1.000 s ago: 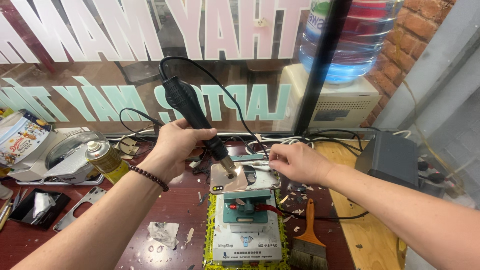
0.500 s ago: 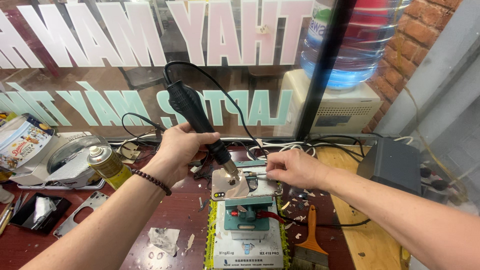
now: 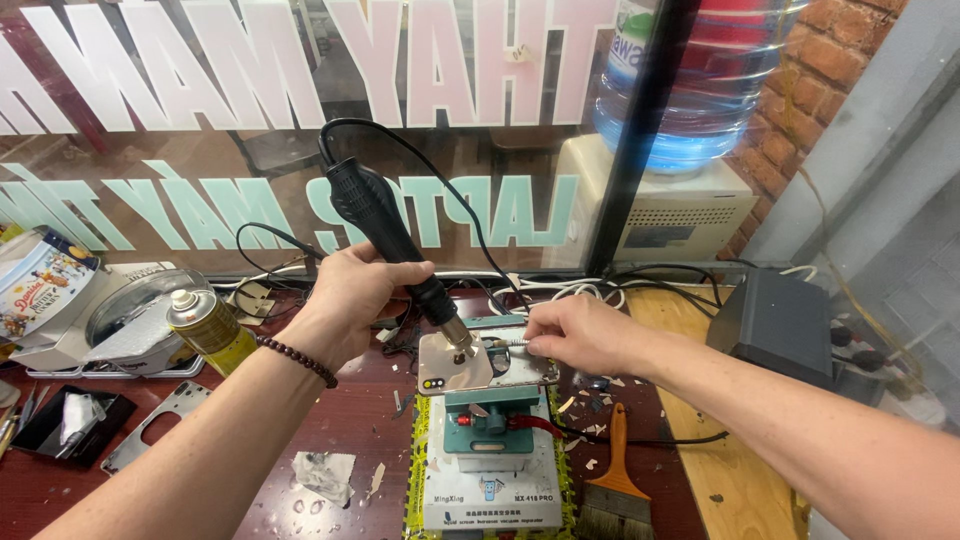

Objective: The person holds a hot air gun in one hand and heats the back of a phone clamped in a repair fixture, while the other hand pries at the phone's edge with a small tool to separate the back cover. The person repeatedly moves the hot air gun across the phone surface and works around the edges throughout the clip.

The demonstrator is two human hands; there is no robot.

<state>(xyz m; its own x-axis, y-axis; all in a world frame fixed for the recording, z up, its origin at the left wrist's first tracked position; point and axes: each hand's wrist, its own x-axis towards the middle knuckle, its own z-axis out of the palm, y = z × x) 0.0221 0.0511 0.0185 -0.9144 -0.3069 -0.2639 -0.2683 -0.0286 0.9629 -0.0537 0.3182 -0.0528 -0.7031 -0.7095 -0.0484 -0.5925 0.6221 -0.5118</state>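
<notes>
Two hands work over a phone lying back-up on a green clamp fixture near the middle of the dark red bench. My left hand is clenched around a black hot-air handle, its metal nozzle tilted down onto the phone's upper part. My right hand pinches thin tweezers whose tip touches the phone just beside the nozzle. A brush with an orange handle lies right of the fixture among small scraps; a gold spray can stands to the left, near a black tray and a metal plate. Black cables crowd the far edge under the window, which bears large white and pale green letters. A grey box sits on the wooden shelf at right. Bare bench shows in front, left of the fixture
</notes>
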